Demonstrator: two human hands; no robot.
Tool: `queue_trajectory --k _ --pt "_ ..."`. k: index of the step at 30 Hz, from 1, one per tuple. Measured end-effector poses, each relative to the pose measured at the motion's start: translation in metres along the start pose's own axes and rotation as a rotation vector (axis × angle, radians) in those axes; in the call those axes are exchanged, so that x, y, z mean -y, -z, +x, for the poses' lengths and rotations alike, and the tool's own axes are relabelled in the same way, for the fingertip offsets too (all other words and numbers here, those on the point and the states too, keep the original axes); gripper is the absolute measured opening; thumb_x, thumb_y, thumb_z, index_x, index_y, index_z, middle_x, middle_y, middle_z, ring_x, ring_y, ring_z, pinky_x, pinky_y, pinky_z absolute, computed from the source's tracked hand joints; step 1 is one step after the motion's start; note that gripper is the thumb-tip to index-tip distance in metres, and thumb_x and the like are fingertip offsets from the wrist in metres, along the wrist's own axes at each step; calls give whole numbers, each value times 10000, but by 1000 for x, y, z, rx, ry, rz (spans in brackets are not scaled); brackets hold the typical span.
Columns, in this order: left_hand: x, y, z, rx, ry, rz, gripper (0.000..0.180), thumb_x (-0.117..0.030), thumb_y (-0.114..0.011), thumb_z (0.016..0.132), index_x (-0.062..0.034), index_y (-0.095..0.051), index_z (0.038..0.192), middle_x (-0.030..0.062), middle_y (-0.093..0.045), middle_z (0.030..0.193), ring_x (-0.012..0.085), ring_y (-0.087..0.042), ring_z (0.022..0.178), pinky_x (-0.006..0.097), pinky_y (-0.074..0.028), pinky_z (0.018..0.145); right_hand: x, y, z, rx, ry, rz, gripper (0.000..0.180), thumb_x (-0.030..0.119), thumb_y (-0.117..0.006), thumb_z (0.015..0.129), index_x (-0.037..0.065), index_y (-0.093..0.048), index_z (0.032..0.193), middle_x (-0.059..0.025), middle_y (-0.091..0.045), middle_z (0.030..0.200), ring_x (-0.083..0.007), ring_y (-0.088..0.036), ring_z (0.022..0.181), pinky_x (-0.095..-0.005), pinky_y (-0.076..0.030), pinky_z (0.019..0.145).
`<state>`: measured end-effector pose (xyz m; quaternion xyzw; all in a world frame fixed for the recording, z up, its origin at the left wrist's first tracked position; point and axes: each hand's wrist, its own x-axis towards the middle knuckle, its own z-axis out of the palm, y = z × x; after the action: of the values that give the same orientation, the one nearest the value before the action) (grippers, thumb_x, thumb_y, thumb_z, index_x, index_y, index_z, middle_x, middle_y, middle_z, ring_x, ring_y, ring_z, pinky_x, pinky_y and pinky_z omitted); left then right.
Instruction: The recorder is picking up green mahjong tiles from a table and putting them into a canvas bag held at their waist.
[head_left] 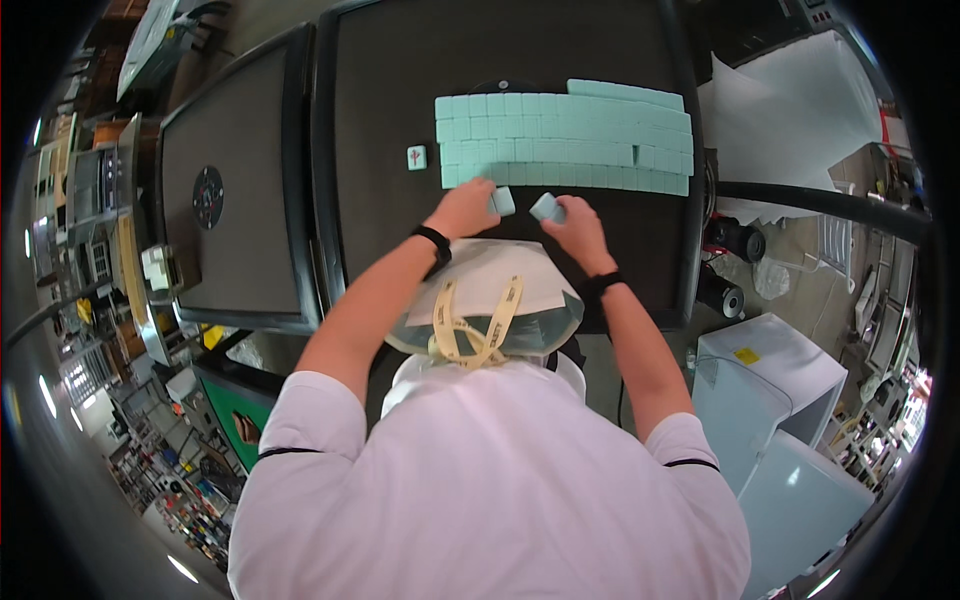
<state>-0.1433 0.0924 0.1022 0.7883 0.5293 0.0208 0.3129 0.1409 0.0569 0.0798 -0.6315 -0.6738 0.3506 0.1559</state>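
Note:
Between the fingers and thumb of my left hand [465,208] is a pale green mahjong tile [503,201], just below the front row. My right hand [580,230], closed, pinches another pale tile [546,207] that is tilted. A small gap separates the two tiles. Beyond both hands, several long rows of mint-green mahjong tiles [560,125] lie packed side by side, backs up. One tile with a red mark [417,158] lies face up by itself, left of the rows. My fingertips partly cover both held tiles.
The dark table [390,60] has a raised black rim [325,170]. Below my hands sits a pale bag [480,290] with yellow printed straps. Another dark table [240,230] stands at the left. White sheeting [795,110] and a white cabinet [770,360] are at the right.

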Motion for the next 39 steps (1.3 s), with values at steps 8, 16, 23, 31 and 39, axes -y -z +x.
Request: queue_trajectory --k 8,16,23,31,39 --pt "-16 180 -156 514 211 -1099 584 -303 -791 914 20 -682 1389 10 -722 1117 83 -648 1015 283 -547 877 90 164 -100 469 -214 566 499 171 -853 848 -9 -734 1298 -66 -771 1100 -106 -711 920 -287 -576 809" --pt "-101 151 -194 517 145 -193 482 -322 -793 845 -14 -767 1215 179 -777 1007 327 -771 919 430 -609 824 188 120 -130 623 319 -7 462 246 -876 810 -43 -748 1147 -218 -756 1069 -333 -764 909 -398 -620 799" --pt "-54 -21 -131 81 108 49 275 -180 -734 946 -90 -775 1202 185 -791 1188 364 -781 1087 509 -639 888 85 -44 -114 166 390 -378 294 85 -788 857 7 -740 1136 -211 -778 1048 -389 -781 961 -493 -626 822" --pt "-47 -3 -145 349 -270 -239 315 -238 -657 990 -40 -778 1202 215 -791 1206 395 -752 1094 485 -591 945 62 -44 -127 363 382 -145 406 22 -688 895 -12 -690 1300 -223 -733 1233 -410 -739 1094 -493 -602 927" --pt "-14 209 -198 525 148 -1226 298 -235 -591 1117 1 -746 1212 117 -810 1150 171 -762 1050 329 -621 899 196 122 -124 594 49 320 193 148 -702 1006 -37 -757 1004 -95 -702 773 -174 -705 753 -335 -553 682"
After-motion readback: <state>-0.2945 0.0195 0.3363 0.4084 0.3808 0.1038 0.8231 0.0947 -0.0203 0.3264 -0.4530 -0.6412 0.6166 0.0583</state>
